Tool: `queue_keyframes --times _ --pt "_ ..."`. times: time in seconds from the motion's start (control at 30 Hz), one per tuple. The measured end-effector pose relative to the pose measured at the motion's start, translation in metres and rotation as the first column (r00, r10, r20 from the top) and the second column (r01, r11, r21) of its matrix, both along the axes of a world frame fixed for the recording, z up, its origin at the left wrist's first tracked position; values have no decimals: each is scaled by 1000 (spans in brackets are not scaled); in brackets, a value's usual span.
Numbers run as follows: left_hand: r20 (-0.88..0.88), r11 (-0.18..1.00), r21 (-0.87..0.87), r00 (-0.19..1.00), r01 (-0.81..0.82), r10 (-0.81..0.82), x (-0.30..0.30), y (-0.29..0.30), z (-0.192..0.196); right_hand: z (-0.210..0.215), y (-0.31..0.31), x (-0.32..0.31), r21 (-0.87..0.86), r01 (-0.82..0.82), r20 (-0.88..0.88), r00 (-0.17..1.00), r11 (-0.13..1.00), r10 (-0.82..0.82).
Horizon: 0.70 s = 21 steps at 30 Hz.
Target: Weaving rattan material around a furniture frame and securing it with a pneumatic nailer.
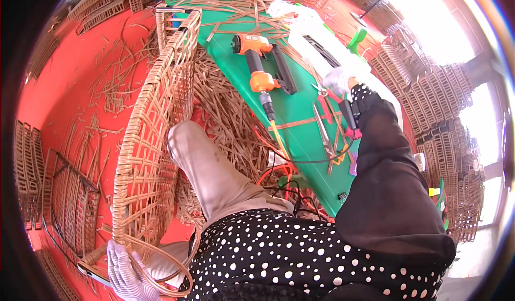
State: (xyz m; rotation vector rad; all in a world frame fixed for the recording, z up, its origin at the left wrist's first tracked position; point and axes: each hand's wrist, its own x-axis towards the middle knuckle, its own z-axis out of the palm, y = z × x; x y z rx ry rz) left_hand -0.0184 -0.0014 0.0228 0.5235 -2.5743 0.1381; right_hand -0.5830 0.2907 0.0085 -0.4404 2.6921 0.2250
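Observation:
A large woven rattan basket frame stands tilted along my left side, its openwork side facing my leg. My left hand, in a striped glove, is at its lower end, closed around a looped rattan strand. My right arm stretches forward over the green table. At its far side, my gloved right hand is beside a white tray with dark strips in it; its fingers are too washed out to read. Near that hand lie red-handled cutters.
An orange-and-black air nailer with a yellow hose lies on the table near scissors. Loose rattan strips cover the table's far end. More strips litter the red floor. Woven baskets are stacked right.

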Motion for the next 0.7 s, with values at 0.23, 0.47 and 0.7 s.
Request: queue_keyframes --times 0.23,0.47,0.7 --pt "-48 953 294 994 -78 96 11 4 -1 -45 36 33 -13 15 -55 998 1000 -15" --pt "-232 933 358 965 -30 120 16 -25 4 -85 90 -61 -89 -231 -166 963 969 214" --pt "-296 591 806 842 -33 452 19 -47 -24 37 -135 112 -465 -771 -413 623 435 664"
